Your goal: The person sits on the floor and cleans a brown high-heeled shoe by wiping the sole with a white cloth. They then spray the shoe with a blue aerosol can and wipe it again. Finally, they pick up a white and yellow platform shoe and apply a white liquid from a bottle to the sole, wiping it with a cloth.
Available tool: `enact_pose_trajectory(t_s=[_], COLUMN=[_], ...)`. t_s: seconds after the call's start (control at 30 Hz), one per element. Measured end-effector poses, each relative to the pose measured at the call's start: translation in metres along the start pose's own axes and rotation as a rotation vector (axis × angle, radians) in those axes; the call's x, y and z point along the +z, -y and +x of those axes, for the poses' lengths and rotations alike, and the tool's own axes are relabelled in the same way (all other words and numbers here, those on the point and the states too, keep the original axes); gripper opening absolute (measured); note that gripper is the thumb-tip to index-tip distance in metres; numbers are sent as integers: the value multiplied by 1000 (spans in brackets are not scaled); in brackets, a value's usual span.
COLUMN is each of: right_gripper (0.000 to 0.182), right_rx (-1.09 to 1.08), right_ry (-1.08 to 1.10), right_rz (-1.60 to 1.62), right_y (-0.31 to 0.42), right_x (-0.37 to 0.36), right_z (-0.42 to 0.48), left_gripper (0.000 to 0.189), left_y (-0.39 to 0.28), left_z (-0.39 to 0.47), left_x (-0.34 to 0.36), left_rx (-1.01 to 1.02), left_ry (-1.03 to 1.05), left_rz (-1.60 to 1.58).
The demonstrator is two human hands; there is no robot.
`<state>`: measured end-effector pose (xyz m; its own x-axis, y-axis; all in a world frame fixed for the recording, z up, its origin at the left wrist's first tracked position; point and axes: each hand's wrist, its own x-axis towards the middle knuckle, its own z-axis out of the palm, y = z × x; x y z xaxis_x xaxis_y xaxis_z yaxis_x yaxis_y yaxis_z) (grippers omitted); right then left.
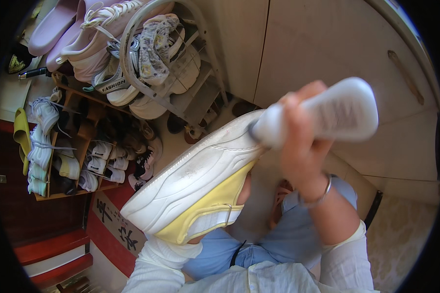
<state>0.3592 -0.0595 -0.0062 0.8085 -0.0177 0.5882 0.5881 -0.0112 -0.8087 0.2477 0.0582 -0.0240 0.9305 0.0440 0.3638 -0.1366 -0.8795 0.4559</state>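
A white shoe with a yellow lining and a buckled white strap (201,179) is held up tilted in front of me, its thick sole side facing the camera. My left hand (245,189) grips the shoe from behind or inside it, and most of that hand is hidden. Grey-brown smudges mark the sole's side. A white plastic bottle (346,110) lies in the grasp of my right hand (300,141), blurred, with writing on its side. The bottle's dark-rimmed tip (253,131) meets the upper right end of the shoe, as far as the blur lets me tell.
Wooden shoe rack (73,135) with several shoes stands at left. A metal step stool (201,91) carries white sneakers (150,99) and a patterned cloth (157,51). Purple slides (55,29) lie at upper left. A cabinet door (315,47) is at right, a red-bordered mat (113,234) below left.
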Motion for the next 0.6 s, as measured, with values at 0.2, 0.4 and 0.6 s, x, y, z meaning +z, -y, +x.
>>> enact_pose_trajectory(t_s=[0.2, 0.4, 0.6], right_gripper=[8, 9, 8], right_rx=[-108, -109, 25], right_ry=[89, 163, 75], right_rz=[92, -9, 50], right_y=[5, 7, 5], right_x=[-4, -19, -24], right_z=[-2, -1, 3], left_gripper=[31, 34, 30], left_y=[1, 0, -2], left_z=[-4, -15, -19], left_x=[4, 10, 12], left_rx=[-75, -370, -619], left_ry=[19, 135, 157], left_rz=[-97, -437, -780])
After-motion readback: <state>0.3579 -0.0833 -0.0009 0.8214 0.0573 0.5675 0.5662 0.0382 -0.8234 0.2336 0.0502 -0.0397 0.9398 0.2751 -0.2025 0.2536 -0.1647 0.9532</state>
